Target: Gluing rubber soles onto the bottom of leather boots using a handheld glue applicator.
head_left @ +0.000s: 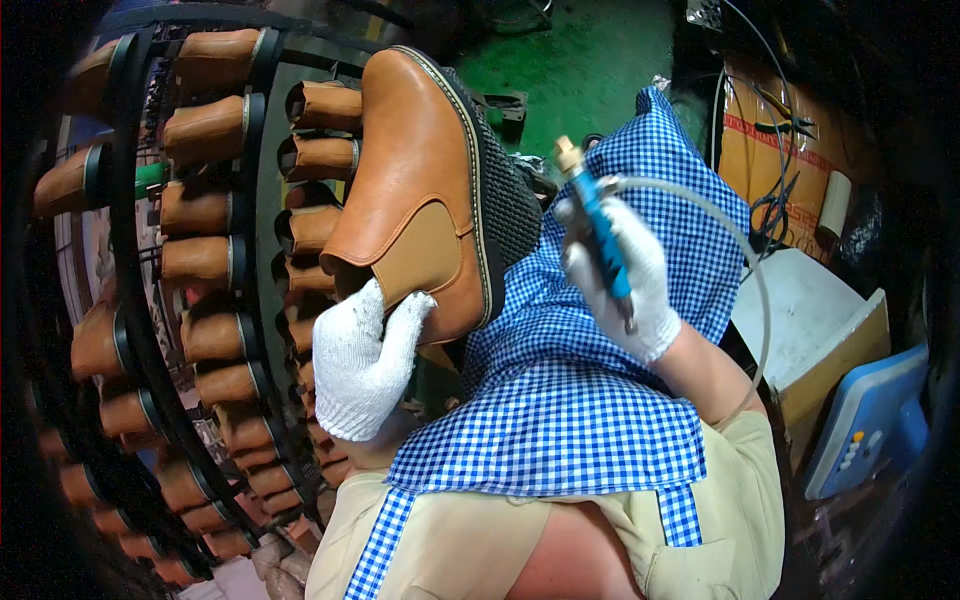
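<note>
A tan ankle boot (pixel 405 150) with an elastic side panel and a thick black sole (pixel 510 200) is tilted on its side, toe pointing away from me. My left hand (pixel 365 355), in a white knit glove, grips the boot by its top opening near the heel; some fingers are hidden inside the shaft. In my right hand (pixel 625 270), also gloved in white, is a blue pen-shaped torch tool (pixel 603 235) with a brass nozzle and a clear hose (pixel 715 215). The nozzle points up and away from me, apart from the boot.
Racks (pixel 130 250) with many similar tan boots (pixel 203 208) stand close on my left. A blue checked apron (pixel 560 430) covers my lap. At right are pliers (pixel 785 125), a cardboard box (pixel 835 370) and a blue-and-white plastic device (pixel 865 425). Green floor (pixel 600 60) lies ahead.
</note>
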Tool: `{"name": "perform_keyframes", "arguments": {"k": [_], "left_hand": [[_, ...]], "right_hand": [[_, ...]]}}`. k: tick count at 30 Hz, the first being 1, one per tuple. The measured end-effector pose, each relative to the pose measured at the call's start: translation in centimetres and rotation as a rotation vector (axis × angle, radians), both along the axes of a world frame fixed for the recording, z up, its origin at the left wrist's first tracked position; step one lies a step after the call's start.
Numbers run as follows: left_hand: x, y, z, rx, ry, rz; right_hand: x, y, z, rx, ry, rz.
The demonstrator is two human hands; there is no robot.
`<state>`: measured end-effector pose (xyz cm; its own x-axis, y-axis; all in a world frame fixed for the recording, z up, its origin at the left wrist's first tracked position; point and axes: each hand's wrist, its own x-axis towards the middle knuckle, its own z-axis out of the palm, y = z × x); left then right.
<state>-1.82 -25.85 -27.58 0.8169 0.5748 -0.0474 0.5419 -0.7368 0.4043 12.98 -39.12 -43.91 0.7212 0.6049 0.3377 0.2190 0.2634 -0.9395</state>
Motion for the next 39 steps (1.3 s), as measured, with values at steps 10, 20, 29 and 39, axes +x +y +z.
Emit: {"name": "perform_keyframes", "arguments": {"k": [10, 20, 29, 39], "left_hand": [[-1.6, 1.9, 1.8, 0.135, 0.075, -0.331], [-4.2, 3.9, 0.8, 0.256, -0.216, -0.631], [-12.9, 3.5, 8.8, 0.35, -0.717, -0.344], [-17.8, 4.3, 17.1, 1.224, -0.389, -0.013]], "right_hand": [[-0.3, 5.7, -2.3, -0.189, 0.053, 0.028], [-1.0, 5.0, -4.1, -0.19, 0.18, 0.043], [0.7, 5.2, -4.5, -0.23, 0.034, -0.006], [1.3, 5.4, -5.1, -0.257, 0.025, -0.037]]}}
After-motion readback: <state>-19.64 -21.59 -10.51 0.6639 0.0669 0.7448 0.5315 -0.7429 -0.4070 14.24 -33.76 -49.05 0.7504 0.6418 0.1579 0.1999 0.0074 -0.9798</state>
